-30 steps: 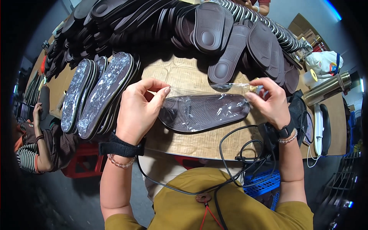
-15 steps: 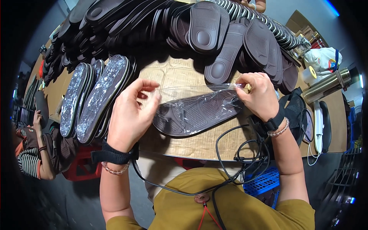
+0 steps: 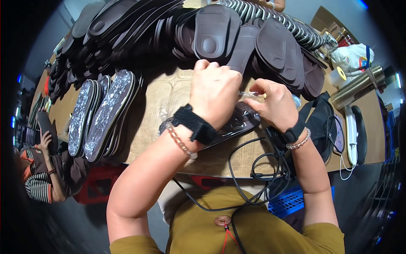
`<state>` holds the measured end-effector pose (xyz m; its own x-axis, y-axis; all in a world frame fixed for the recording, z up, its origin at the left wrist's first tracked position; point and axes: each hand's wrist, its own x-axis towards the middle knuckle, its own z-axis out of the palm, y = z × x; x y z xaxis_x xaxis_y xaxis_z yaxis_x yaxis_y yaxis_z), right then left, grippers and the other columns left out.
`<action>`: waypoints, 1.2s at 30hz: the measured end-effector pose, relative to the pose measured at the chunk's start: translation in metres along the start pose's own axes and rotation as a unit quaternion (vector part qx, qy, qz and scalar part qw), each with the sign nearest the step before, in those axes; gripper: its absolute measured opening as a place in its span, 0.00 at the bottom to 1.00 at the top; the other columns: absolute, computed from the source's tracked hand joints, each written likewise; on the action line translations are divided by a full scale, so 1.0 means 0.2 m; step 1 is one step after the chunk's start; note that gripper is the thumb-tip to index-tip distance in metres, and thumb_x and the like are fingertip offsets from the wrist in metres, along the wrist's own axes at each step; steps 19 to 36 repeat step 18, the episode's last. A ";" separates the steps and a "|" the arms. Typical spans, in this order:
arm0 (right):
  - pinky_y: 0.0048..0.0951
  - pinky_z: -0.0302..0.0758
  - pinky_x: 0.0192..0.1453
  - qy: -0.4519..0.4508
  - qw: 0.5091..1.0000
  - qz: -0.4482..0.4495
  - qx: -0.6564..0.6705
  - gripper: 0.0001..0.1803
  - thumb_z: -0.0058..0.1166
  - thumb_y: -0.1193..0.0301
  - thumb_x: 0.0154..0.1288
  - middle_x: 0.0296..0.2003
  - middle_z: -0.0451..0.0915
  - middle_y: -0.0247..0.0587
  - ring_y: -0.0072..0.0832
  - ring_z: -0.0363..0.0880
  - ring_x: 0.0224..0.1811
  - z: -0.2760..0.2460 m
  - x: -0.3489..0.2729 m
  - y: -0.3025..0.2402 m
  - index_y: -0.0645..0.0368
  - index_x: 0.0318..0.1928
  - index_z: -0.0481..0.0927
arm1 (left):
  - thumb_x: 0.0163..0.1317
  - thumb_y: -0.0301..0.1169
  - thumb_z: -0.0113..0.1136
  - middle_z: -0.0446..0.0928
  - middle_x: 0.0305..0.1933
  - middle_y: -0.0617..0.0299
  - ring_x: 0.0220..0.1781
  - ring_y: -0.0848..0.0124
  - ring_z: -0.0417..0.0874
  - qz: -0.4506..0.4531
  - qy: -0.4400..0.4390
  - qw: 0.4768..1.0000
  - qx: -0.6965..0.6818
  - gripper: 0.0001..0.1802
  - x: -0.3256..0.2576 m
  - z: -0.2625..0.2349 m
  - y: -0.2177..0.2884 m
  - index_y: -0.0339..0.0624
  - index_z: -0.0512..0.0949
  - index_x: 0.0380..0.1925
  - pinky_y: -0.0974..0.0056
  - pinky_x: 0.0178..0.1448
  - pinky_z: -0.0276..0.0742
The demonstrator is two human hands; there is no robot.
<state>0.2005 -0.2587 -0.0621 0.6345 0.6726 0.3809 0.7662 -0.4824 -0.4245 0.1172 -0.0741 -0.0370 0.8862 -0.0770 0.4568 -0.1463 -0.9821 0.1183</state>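
A dark brown shoe insole (image 3: 244, 122) in clear plastic film lies on the cardboard-topped table (image 3: 156, 91), largely hidden beneath my left hand and wrist. My left hand (image 3: 215, 93) reaches across it with fingers curled; their tips are hidden on the far side, so what they hold cannot be seen. Close by, my right hand (image 3: 277, 103) pinches the gathered edge of the film (image 3: 247, 94) between thumb and fingers. Both wrists wear black straps and bead bracelets. To the left stand stacks of film-wrapped insoles (image 3: 108, 116).
Unwrapped insoles (image 3: 215, 31) are heaped along the far side. A steel flask (image 3: 359, 89), a black bag (image 3: 315, 122) and a white power strip (image 3: 350, 131) lie at the right. A black cable (image 3: 230, 156) loops over the near edge. Another person (image 3: 44, 169) sits at the left.
My left hand has swung right, from the insole's left end to beside my right hand. The stretched film edge is now bunched near my right fingers, which still grip it.
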 end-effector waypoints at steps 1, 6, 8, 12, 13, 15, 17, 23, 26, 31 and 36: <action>0.46 0.79 0.49 0.003 1.000 0.006 0.002 0.13 0.74 0.68 0.56 0.30 0.85 0.43 0.45 0.86 0.40 0.00 -0.01 0.00 0.58 0.37 0.84 | 0.58 0.32 0.71 0.83 0.29 0.64 0.40 0.62 0.86 -0.001 0.012 1.000 -0.013 0.04 -0.01 0.00 -0.01 0.49 0.84 0.30 0.55 0.58 0.72; 0.45 0.81 0.48 -0.072 0.995 0.045 -0.055 0.20 0.78 0.67 0.53 0.35 0.86 0.48 0.50 0.87 0.41 0.02 -0.01 0.01 0.60 0.41 0.81 | 0.60 0.34 0.72 0.85 0.33 0.62 0.41 0.60 0.86 -0.031 -0.004 0.996 -0.081 0.07 -0.02 -0.04 -0.03 0.45 0.85 0.31 0.54 0.58 0.72; 0.45 0.82 0.49 -0.073 0.995 0.037 -0.059 0.19 0.78 0.67 0.53 0.37 0.86 0.50 0.50 0.87 0.41 0.03 -0.02 0.01 0.60 0.40 0.80 | 0.61 0.35 0.72 0.86 0.33 0.62 0.41 0.59 0.86 -0.039 -0.008 0.995 -0.089 0.08 -0.01 -0.06 -0.04 0.44 0.85 0.32 0.54 0.57 0.74; 0.46 0.83 0.48 -0.102 0.989 0.060 -0.090 0.20 0.78 0.67 0.53 0.37 0.86 0.50 0.50 0.87 0.43 0.04 -0.01 0.01 0.60 0.41 0.81 | 0.61 0.38 0.72 0.88 0.34 0.56 0.39 0.54 0.90 -0.082 -0.052 0.984 -0.148 0.12 0.01 -0.08 -0.06 0.40 0.86 0.33 0.54 0.47 0.83; 0.46 0.83 0.48 -0.112 0.987 0.070 -0.097 0.20 0.78 0.67 0.53 0.37 0.86 0.50 0.50 0.87 0.43 0.04 -0.01 0.01 0.60 0.41 0.81 | 0.61 0.38 0.72 0.88 0.35 0.54 0.39 0.53 0.90 -0.106 -0.057 0.978 -0.169 0.12 0.01 -0.08 -0.06 0.40 0.86 0.33 0.54 0.47 0.83; 0.46 0.83 0.47 -0.097 0.990 0.054 -0.092 0.21 0.78 0.66 0.53 0.36 0.87 0.49 0.49 0.88 0.43 0.01 -0.01 0.00 0.60 0.41 0.81 | 0.61 0.38 0.72 0.88 0.36 0.52 0.40 0.52 0.90 -0.133 -0.061 0.971 -0.190 0.12 0.00 -0.08 -0.05 0.40 0.86 0.34 0.54 0.47 0.84; 0.44 0.83 0.47 -0.088 0.991 0.066 -0.071 0.22 0.79 0.64 0.52 0.35 0.88 0.47 0.46 0.89 0.44 -0.01 0.01 0.00 0.59 0.42 0.82 | 0.62 0.38 0.71 0.88 0.35 0.49 0.40 0.53 0.90 -0.106 -0.041 0.981 -0.160 0.12 -0.01 -0.08 -0.04 0.39 0.86 0.34 0.54 0.49 0.83; 0.41 0.84 0.50 -0.113 0.988 0.097 -0.039 0.24 0.80 0.61 0.51 0.39 0.88 0.47 0.46 0.89 0.44 -0.03 0.03 0.00 0.57 0.44 0.82 | 0.62 0.38 0.71 0.88 0.35 0.49 0.40 0.53 0.90 -0.107 -0.042 0.982 -0.151 0.12 -0.02 -0.08 -0.05 0.39 0.86 0.34 0.54 0.49 0.83; 0.41 0.84 0.50 -0.113 0.988 0.097 -0.039 0.24 0.80 0.61 0.51 0.39 0.88 0.47 0.46 0.89 0.44 -0.03 0.03 0.00 0.57 0.44 0.82 | 0.62 0.38 0.71 0.88 0.35 0.49 0.40 0.53 0.90 -0.107 -0.042 0.982 -0.151 0.12 -0.02 -0.08 -0.05 0.39 0.86 0.34 0.54 0.49 0.83; 0.41 0.84 0.50 -0.113 0.988 0.097 -0.039 0.24 0.80 0.61 0.51 0.39 0.88 0.47 0.46 0.89 0.44 -0.03 0.03 0.00 0.57 0.44 0.82 | 0.62 0.38 0.71 0.88 0.35 0.49 0.40 0.53 0.90 -0.107 -0.042 0.982 -0.151 0.12 -0.02 -0.08 -0.05 0.39 0.86 0.34 0.54 0.49 0.83; 0.41 0.84 0.50 -0.113 0.988 0.097 -0.039 0.24 0.80 0.61 0.51 0.39 0.88 0.47 0.46 0.89 0.44 -0.03 0.03 0.00 0.57 0.44 0.82 | 0.62 0.38 0.71 0.88 0.35 0.49 0.40 0.53 0.90 -0.107 -0.042 0.982 -0.151 0.12 -0.02 -0.08 -0.05 0.39 0.86 0.34 0.54 0.49 0.83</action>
